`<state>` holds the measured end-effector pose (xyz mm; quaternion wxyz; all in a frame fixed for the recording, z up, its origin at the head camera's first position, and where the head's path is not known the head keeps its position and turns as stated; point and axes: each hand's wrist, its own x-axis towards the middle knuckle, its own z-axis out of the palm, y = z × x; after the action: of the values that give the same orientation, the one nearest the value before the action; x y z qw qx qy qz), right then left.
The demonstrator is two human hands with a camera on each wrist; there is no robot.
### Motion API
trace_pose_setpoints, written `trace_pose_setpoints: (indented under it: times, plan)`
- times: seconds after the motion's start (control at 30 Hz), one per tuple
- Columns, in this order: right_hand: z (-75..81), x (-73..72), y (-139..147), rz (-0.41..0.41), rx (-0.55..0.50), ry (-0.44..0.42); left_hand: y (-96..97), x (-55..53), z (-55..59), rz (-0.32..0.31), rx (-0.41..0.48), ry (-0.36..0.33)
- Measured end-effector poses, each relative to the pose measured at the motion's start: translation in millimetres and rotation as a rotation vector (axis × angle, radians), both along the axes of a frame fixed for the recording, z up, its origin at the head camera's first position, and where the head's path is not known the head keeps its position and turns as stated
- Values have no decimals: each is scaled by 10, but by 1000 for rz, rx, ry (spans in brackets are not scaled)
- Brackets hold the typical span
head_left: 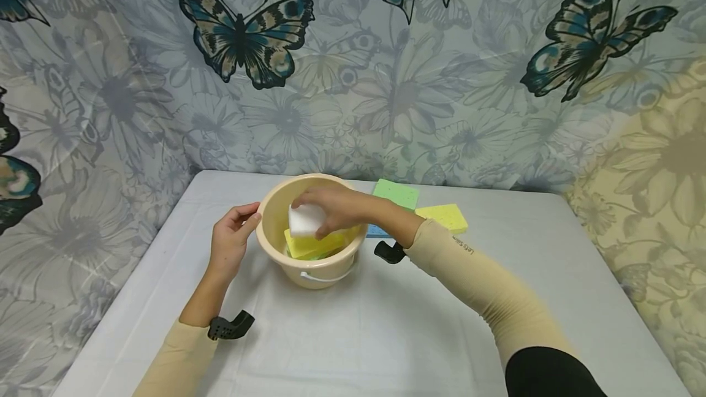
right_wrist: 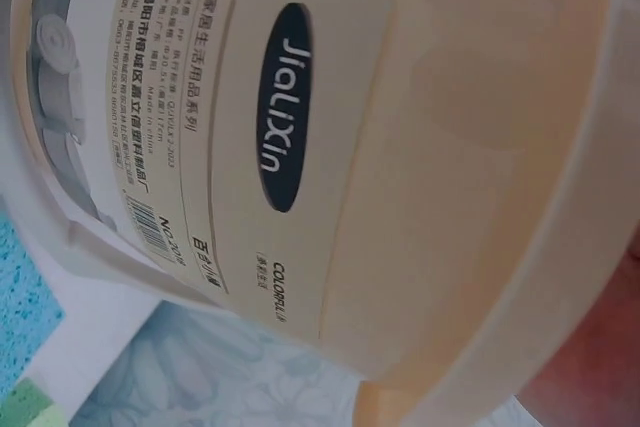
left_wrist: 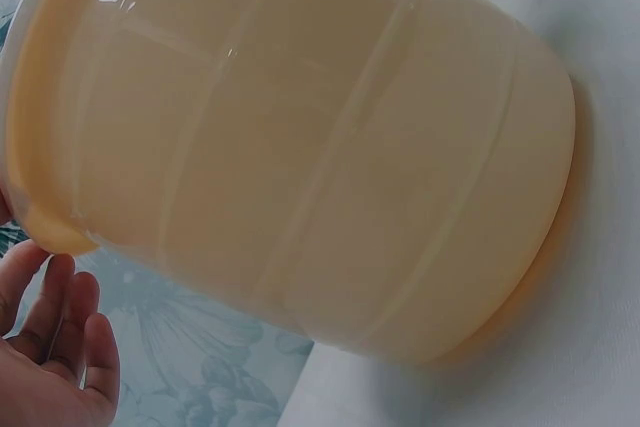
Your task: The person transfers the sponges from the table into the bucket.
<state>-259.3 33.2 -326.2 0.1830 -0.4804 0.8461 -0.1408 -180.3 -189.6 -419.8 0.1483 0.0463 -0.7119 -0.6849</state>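
A cream plastic bucket [head_left: 269, 246] stands upright on the table. At its left rim is my left hand [head_left: 230, 239], thumb and fingertips pinching the edge; the left wrist view shows these fingers [left_wrist: 72, 322] right at the rim. Over the bucket's mouth my right hand [head_left: 339, 206] grips a white sponge block [head_left: 306, 220] between thumb and fingers. Below that block, a yellow sponge [head_left: 303, 247] lies tilted inside the bucket, with some green showing under it. The right wrist view is filled by the bucket's labelled wall [right_wrist: 420, 127], with only a blurred part of the hand at the right edge.
Right of the bucket lie a green sponge [head_left: 398, 192], a yellow sponge [head_left: 444, 218] and a blue sponge [head_left: 377, 232], partly behind the right forearm. The bucket's white handle [head_left: 331, 279] hangs down in front. A white cloth [head_left: 309, 342] covers the table; patterned fabric [head_left: 353, 121] hangs behind.
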Motion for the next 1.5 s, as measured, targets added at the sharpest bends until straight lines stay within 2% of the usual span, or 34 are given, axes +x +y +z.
trace_pose_setpoints:
  times: [0.27,0.67,0.87,1.5]
  plan:
    - [-38,-16,3,3,8,-28,-2,0,-5,-2,10,0]
    - [13,-83,139,-9,-134,-69,-4,7,-3,-3,9,-3]
    - [54,-79,168,-30,-157,-64,2,7,9,-2,-14,-12]
    - [210,-59,388,-126,-371,-36,-6,-5,9,-4,3,1]
